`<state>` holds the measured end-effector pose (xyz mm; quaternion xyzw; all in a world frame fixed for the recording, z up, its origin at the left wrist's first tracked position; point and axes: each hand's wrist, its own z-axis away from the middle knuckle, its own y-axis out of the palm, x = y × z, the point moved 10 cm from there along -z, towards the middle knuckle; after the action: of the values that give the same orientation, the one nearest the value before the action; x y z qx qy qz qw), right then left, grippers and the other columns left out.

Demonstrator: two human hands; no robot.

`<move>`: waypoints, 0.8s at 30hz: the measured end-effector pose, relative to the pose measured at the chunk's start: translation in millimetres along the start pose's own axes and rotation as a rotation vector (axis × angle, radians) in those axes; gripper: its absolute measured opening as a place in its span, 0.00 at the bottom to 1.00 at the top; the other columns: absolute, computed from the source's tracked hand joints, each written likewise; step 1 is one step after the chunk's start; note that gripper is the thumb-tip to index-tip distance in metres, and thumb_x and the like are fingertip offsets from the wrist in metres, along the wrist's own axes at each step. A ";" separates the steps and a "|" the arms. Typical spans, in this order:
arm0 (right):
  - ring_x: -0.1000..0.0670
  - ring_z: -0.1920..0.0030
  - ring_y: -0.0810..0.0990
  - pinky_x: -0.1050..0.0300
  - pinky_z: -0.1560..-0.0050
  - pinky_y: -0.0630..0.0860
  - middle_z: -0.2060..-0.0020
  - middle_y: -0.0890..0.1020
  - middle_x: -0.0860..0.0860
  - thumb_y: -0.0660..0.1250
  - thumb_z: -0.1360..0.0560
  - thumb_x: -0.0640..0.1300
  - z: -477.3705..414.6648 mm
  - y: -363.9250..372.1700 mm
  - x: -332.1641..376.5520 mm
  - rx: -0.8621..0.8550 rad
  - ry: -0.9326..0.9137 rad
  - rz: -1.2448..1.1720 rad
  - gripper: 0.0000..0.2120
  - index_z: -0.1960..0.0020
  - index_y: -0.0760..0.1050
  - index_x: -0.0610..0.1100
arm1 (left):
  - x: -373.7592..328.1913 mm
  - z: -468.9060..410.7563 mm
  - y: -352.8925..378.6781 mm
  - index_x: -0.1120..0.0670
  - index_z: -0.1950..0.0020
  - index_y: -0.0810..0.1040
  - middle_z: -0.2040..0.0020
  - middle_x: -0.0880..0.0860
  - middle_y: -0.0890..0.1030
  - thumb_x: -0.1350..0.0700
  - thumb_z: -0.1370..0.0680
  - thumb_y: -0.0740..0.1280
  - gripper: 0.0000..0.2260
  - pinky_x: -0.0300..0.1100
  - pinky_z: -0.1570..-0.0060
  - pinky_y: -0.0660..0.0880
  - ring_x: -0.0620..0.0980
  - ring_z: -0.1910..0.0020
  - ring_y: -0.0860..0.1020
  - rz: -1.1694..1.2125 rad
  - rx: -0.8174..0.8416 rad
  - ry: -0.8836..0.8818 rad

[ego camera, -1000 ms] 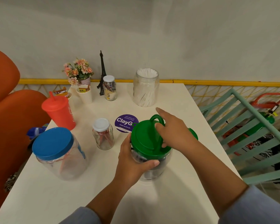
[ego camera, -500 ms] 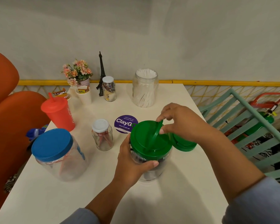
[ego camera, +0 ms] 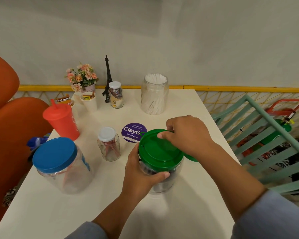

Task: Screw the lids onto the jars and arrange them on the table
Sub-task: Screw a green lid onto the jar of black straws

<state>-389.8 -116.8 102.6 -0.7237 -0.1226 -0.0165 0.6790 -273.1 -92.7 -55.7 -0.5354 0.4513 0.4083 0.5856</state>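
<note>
Left hand [ego camera: 141, 176] wraps the jar [ego camera: 162, 183] — right hand [ego camera: 185, 135] pinches its green lid [ego camera: 157, 152].

Soft even light, faint shadows, wide-angle bending at edges.

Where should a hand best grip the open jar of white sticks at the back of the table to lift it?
Grip the open jar of white sticks around its clear body below the shoulder, coming from the near right side. It stands upright with no lid or handle, the small white-lidded jar crowds its left, and the wall blocks the far side.
</note>
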 end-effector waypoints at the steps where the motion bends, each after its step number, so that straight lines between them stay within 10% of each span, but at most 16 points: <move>1: 0.48 0.62 0.73 0.57 0.65 0.64 0.72 0.69 0.52 0.62 0.26 0.61 -0.6 0.1 -0.1 -0.003 0.006 0.008 0.21 0.70 0.62 0.49 | -0.3 0.0 0.0 0.39 0.30 0.58 0.32 0.41 0.68 0.35 0.49 0.77 0.51 0.52 0.37 0.74 0.47 0.32 0.68 -0.004 -0.003 -0.002; 11: 0.47 0.62 0.73 0.58 0.68 0.62 0.70 0.71 0.50 0.61 0.26 0.60 -12.5 4.1 -7.3 -0.011 0.069 -0.015 0.19 0.65 0.69 0.45 | -2.4 0.5 0.6 0.41 0.29 0.57 0.32 0.41 0.67 0.35 0.49 0.76 0.52 0.51 0.37 0.74 0.47 0.32 0.68 -0.038 0.012 -0.012; 15: 0.43 0.47 0.77 0.56 0.54 0.70 0.49 0.81 0.45 0.61 0.23 0.54 -16.9 20.8 -21.5 -0.031 0.121 -0.158 0.17 0.42 0.77 0.45 | -2.1 0.6 0.4 0.40 0.29 0.56 0.32 0.41 0.67 0.34 0.49 0.76 0.52 0.50 0.37 0.74 0.48 0.32 0.68 -0.036 0.028 0.000; 19: 0.45 0.28 0.62 0.52 0.31 0.60 0.27 0.63 0.47 0.62 0.25 0.57 -8.3 56.9 -24.3 0.182 0.074 -0.334 0.31 0.26 0.57 0.50 | -4.1 0.1 0.2 0.40 0.30 0.58 0.33 0.41 0.68 0.34 0.48 0.77 0.51 0.50 0.37 0.74 0.47 0.32 0.68 -0.001 0.034 0.014; 24: 0.46 0.24 0.43 0.47 0.26 0.50 0.23 0.43 0.54 0.73 0.37 0.62 13.8 83.2 -11.0 0.469 -0.079 -0.258 0.53 0.24 0.43 0.54 | -2.6 0.0 -2.6 0.40 0.30 0.60 0.34 0.41 0.70 0.37 0.48 0.79 0.50 0.51 0.37 0.73 0.44 0.34 0.69 0.013 0.022 0.025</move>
<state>-385.8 -108.9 18.0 -0.5251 -0.2405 -0.0459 0.8151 -271.3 -92.8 -52.5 -0.5311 0.4664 0.4005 0.5831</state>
